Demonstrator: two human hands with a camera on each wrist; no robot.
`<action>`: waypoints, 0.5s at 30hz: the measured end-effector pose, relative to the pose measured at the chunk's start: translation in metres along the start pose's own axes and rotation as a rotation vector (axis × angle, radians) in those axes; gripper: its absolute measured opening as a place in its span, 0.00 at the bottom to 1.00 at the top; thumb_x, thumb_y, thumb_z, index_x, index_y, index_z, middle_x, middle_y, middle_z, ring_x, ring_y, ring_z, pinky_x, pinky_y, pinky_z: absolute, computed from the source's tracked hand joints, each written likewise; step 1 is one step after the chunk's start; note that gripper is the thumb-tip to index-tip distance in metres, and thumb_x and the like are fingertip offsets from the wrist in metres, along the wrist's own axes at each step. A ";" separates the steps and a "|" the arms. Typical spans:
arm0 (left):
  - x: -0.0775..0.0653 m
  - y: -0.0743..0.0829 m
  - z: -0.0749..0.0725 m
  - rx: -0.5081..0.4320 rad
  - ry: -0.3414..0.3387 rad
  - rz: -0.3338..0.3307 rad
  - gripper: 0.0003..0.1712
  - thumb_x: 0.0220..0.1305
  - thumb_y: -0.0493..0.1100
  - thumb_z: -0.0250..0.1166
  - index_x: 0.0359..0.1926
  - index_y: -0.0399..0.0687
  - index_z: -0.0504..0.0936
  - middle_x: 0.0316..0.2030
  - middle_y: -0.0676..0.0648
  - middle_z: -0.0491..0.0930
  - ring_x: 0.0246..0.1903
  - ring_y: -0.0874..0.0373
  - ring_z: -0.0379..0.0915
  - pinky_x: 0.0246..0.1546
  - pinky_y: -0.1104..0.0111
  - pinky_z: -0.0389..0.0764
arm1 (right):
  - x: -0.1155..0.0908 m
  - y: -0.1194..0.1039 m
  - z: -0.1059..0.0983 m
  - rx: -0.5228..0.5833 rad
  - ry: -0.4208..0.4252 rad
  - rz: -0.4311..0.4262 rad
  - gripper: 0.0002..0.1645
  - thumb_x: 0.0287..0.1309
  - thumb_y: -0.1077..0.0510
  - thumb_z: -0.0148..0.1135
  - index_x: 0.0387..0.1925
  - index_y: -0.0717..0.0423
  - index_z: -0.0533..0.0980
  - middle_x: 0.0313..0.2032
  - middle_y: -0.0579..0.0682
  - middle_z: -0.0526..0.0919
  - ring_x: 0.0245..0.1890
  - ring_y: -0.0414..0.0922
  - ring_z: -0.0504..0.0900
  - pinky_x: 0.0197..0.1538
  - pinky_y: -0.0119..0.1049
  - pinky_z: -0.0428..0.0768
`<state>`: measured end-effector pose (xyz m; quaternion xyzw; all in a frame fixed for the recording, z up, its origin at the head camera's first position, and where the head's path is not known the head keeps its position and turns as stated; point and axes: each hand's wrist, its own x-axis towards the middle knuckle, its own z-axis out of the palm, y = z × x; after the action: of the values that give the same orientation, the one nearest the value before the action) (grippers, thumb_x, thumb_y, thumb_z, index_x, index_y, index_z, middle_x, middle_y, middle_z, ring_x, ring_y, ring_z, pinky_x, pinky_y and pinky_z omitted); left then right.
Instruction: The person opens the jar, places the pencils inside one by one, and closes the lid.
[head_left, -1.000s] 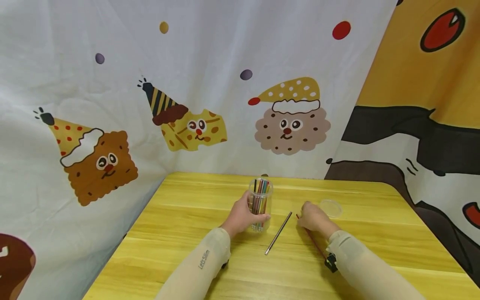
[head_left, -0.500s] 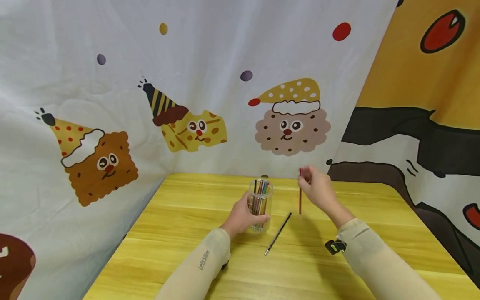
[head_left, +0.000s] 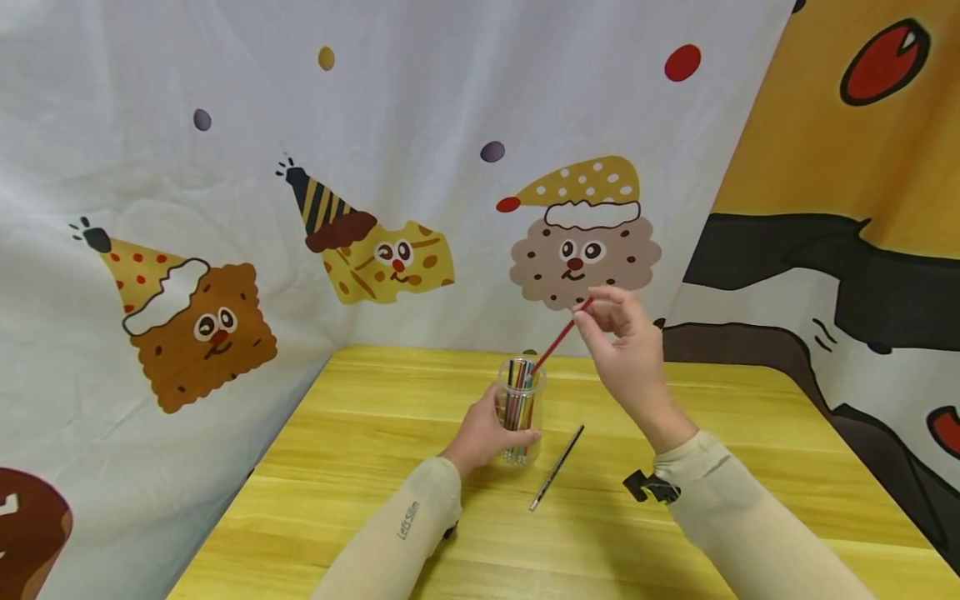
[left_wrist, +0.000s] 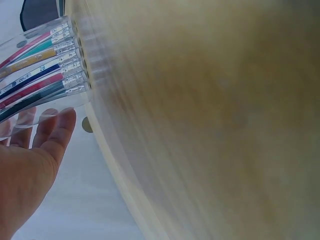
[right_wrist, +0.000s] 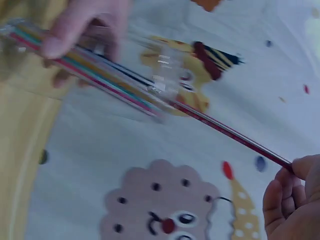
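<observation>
My left hand (head_left: 483, 432) grips a clear plastic jar (head_left: 537, 410) from its left side, holding it upright on the table. Several coloured pencils (left_wrist: 45, 70) stand inside, their silvery ends at the bottom in the left wrist view. Above and right of the jar, my right hand (head_left: 628, 358) pinches a red pencil (head_left: 558, 340) by its upper end. This pencil slants down to the left, its lower end at the jar's mouth; in the right wrist view, the red pencil (right_wrist: 230, 131) meets the blurred rim. A dark pencil (head_left: 557, 468) lies on the table between my forearms.
The yellow wood-grain table (head_left: 360, 467) ends at the back against a white curtain (head_left: 435, 100) printed with cartoon snacks. A black strap piece (head_left: 651, 487) hangs at my right wrist.
My right hand has lifted the red pencil off the table, then carried it leftward and tilted it over the jar. The left hand, jar and dark pencil stay in place.
</observation>
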<state>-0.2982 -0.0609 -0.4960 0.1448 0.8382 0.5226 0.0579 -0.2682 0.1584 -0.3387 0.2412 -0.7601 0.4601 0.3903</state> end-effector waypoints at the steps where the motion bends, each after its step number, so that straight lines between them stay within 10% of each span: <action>1: 0.000 0.000 0.000 -0.001 -0.001 0.002 0.46 0.56 0.57 0.84 0.69 0.55 0.70 0.51 0.47 0.82 0.45 0.56 0.83 0.51 0.55 0.87 | -0.003 0.003 0.004 -0.022 -0.024 0.007 0.20 0.70 0.66 0.69 0.61 0.61 0.77 0.39 0.56 0.90 0.33 0.33 0.79 0.36 0.21 0.74; 15: 0.000 -0.003 -0.002 -0.037 -0.029 0.043 0.38 0.60 0.55 0.82 0.64 0.59 0.71 0.49 0.47 0.80 0.41 0.56 0.82 0.42 0.60 0.87 | -0.037 0.028 0.052 -0.289 -0.414 0.082 0.11 0.72 0.55 0.70 0.50 0.54 0.87 0.40 0.48 0.91 0.37 0.44 0.86 0.40 0.41 0.86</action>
<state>-0.2994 -0.0644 -0.4980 0.1692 0.8241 0.5370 0.0614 -0.2867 0.1253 -0.3973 0.2410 -0.8909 0.3029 0.2378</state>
